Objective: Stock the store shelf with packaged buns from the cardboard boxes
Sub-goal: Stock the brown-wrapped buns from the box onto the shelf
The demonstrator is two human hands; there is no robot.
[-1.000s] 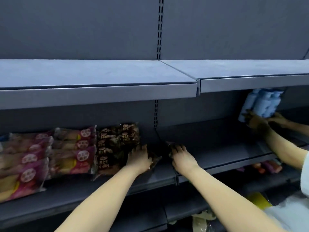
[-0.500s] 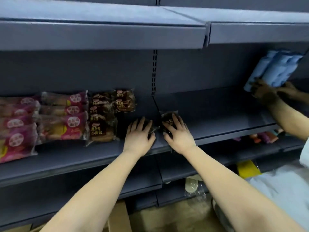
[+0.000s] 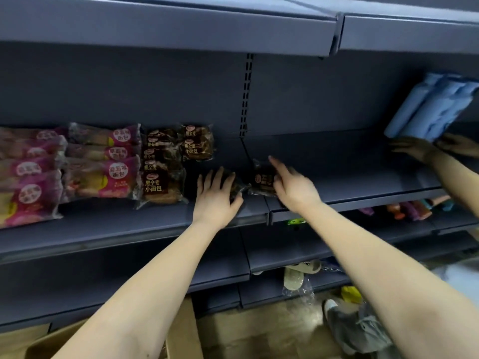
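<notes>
Brown bun pack (image 3: 237,187) lies under flat, spread left grip (image 3: 213,196); right grip (image 3: 294,190) touches second pack (image 3: 261,178), hold unclear.

Grey shelf (image 3: 103,229), middle tier.
- Left end: pink bun packs (image 3: 101,174), stacked flat in rows.
- Just beside them, toward the centre: brown bun packs (image 3: 160,177), stacked.
- Front edge at the centre joint: two single brown packs, left pack (image 3: 239,189) and right pack (image 3: 263,180), nearly touching.
- Right end: blue packs (image 3: 430,110), tilted.
</notes>
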